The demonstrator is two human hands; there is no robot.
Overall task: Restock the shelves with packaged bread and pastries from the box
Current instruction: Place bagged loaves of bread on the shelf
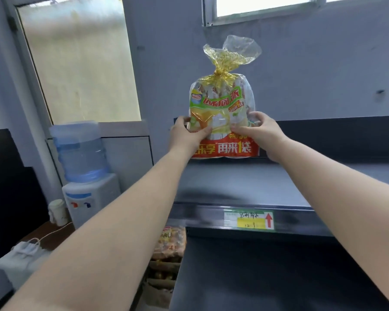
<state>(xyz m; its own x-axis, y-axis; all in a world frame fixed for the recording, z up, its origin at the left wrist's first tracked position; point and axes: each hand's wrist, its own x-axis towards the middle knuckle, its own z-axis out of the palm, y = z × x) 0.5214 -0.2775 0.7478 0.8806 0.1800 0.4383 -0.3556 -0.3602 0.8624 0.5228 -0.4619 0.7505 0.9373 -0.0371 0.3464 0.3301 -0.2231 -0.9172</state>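
While I stand the bag (222, 117) upright at the rear of the top shelf (245, 185), both my hands clasp its lower half, one on each flank. My left hand (188, 133) grips the bag's 9 o'clock side, thumb across the printed front and fingers wrapped behind, out of sight. My right hand (262, 133) grips the 3 o'clock side likewise, thumb on the front panel, fingers curled round the edge. Judgement: the two-sided hold keeps a soft, top-heavy pack from slumping, and the label faces me so that it reads from the aisle. The tied neck (220, 74) points to 12 o'clock. The bag's base appears to meet the shelf just before the back panel (335, 135); whether it bears full weight there I cannot tell.

Both arms are extended forward and upward, nearly straight, wrists level, converging on the bag. The price tag (248, 219) on the shelf lip sits at 6 o'clock from the bag. At 7 o'clock, lower down, more packs (172, 241) show beside the shelf edge, possibly in the box. A water dispenser (83, 167) stands at 9 o'clock, well apart.
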